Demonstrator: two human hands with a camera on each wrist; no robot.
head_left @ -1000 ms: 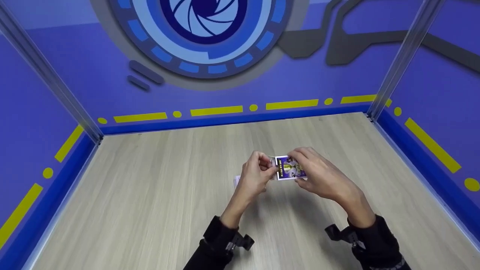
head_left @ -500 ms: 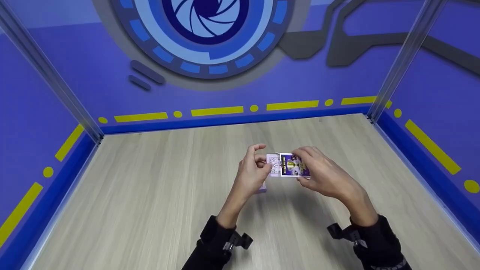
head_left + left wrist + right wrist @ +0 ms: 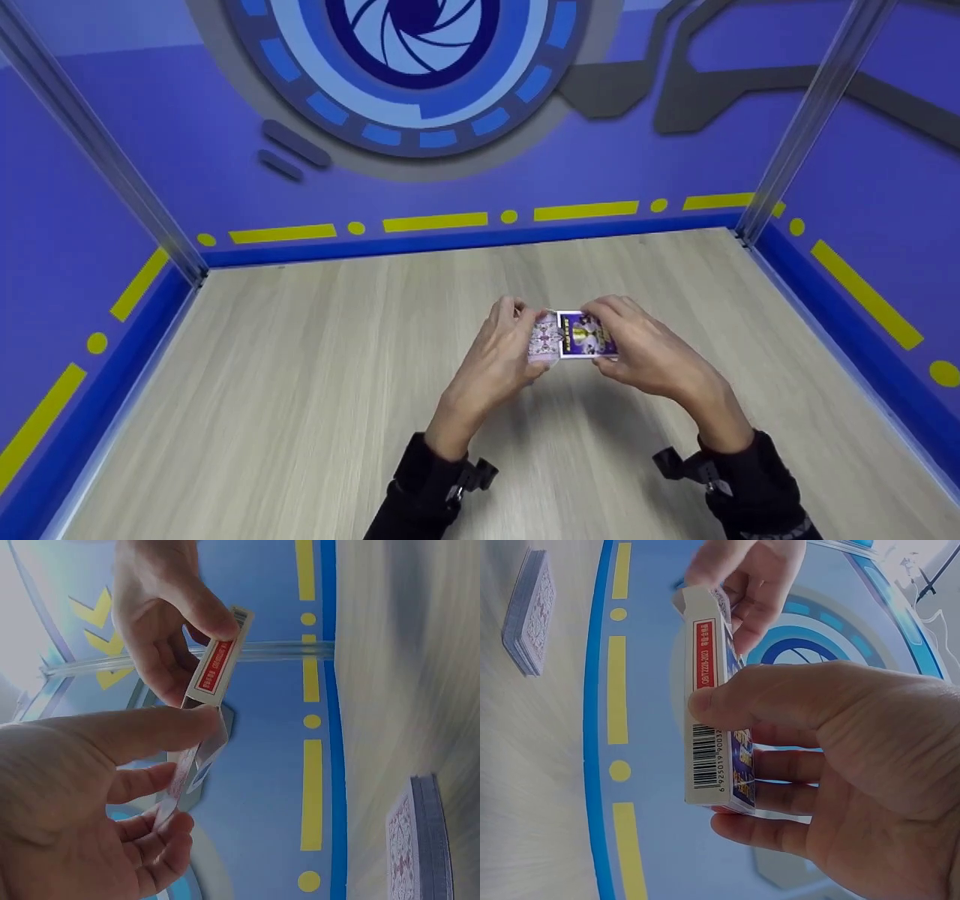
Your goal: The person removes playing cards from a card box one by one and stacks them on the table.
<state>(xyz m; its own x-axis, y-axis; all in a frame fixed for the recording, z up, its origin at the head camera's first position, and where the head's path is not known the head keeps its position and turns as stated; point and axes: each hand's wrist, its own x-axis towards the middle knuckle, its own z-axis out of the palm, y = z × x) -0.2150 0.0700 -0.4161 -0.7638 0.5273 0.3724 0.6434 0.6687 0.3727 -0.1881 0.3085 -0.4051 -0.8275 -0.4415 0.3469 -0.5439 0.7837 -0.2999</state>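
My right hand (image 3: 634, 346) grips a purple playing-card box (image 3: 587, 334) by its long edges, held above the wooden table (image 3: 300, 390). The box's white side with a red label and barcode (image 3: 707, 709) faces the right wrist camera. My left hand (image 3: 504, 349) pinches a few pink-backed cards (image 3: 544, 337) at the box's open left end; they stand partly out of it (image 3: 184, 772). A separate stack of cards (image 3: 416, 840) lies flat on the table, also seen in the right wrist view (image 3: 529, 611). In the head view my left hand hides that stack.
Blue walls with yellow dashes (image 3: 435, 222) close the table on three sides, with metal posts (image 3: 795, 127) at the back corners. Both forearms wear black sleeves with wrist mounts (image 3: 694, 469).
Half a second ago my left fingers were spread with the cards sticking out of the box. Now they have closed round the cards at the box mouth. The right hand barely moved.
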